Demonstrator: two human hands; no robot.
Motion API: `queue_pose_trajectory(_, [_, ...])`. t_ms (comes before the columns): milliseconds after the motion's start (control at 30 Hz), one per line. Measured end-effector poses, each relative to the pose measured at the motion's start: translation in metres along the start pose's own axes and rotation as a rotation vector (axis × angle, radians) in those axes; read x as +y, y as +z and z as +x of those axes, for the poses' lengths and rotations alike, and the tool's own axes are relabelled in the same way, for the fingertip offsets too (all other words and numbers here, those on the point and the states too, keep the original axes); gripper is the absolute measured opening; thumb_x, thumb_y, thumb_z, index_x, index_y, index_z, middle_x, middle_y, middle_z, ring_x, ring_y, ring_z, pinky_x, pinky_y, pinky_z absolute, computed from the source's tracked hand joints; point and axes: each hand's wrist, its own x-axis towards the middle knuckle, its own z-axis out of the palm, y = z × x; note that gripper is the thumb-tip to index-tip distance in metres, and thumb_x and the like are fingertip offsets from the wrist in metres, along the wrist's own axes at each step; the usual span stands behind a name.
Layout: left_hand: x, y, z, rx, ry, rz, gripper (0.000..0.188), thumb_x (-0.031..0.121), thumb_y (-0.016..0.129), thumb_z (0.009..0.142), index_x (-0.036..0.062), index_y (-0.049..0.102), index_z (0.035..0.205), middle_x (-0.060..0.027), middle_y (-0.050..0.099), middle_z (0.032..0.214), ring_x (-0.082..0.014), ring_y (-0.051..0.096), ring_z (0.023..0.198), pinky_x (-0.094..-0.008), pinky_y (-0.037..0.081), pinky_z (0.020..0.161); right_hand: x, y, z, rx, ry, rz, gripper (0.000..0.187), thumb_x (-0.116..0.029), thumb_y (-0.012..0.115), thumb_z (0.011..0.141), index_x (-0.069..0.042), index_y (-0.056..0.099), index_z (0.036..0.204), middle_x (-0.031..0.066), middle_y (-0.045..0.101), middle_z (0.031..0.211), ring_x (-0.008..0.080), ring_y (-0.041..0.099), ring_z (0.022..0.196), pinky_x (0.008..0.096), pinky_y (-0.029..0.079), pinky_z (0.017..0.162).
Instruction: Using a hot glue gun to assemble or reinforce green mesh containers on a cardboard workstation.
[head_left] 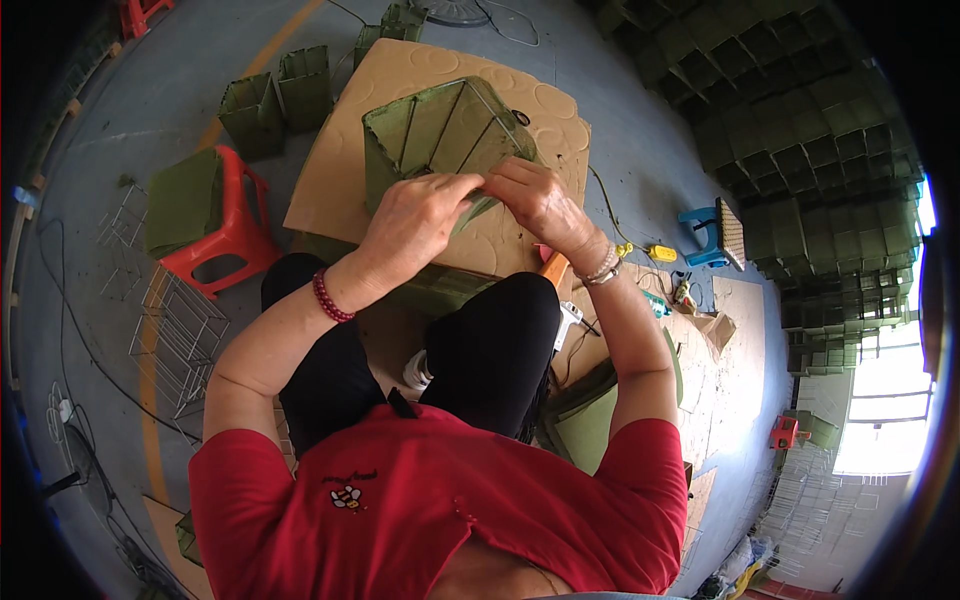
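Observation:
An open, flaring basket [400,140] of green fabric over a wire frame stands tilted on a cardboard sheet [335,170] in front of my knees. My left hand [418,218] has its thumb and fingers pinched together at the basket's near rim. Right beside it, almost touching, my right hand [537,203] is closed on the same rim near its right corner. Both hands hide the edge between the fingertips. A small dark ring [521,118] lies against the cardboard beyond the basket's right side.
At my left, a red stool [225,235] carries green fabric-covered pieces [185,205], with bare wire frames [180,340] beside it. More green baskets [252,115] stand far left. A white tool [568,322] lies by my right knee. Stacked green baskets [770,150] and a blue stool [708,235] occupy the right.

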Motion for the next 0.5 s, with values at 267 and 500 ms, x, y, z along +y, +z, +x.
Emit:
queue_pose_trajectory(267, [0.001, -0.005, 0.002, -0.002, -0.086, -0.103, 0.033, -0.001, 0.067, 0.080, 0.0022, 0.059, 0.111, -0.0148, 0.066, 0.083, -0.0278, 0.067, 0.076, -0.0366, 0.054, 0.066, -0.011, 0.004, 0.007, 0.130, -0.021, 0.120, 0.022, -0.003, 0.061, 0.074, 0.002, 0.062, 0.095, 0.0120, 0.064, 0.093, 0.0296, 0.063, 0.087, 0.0359, 0.053, 0.076])
queue_pose_trajectory(500, [-0.002, 0.003, -0.003, 0.030, -0.021, -0.048, 0.039, 0.000, 0.069, 0.079, 0.0037, 0.058, 0.115, -0.0136, 0.066, 0.086, -0.0262, 0.067, 0.076, -0.0358, 0.054, 0.066, -0.002, 0.003, 0.003, -0.092, 0.023, 0.049, 0.022, -0.003, 0.061, 0.076, 0.003, 0.062, 0.098, 0.0140, 0.065, 0.105, 0.0301, 0.063, 0.097, 0.0342, 0.053, 0.082])
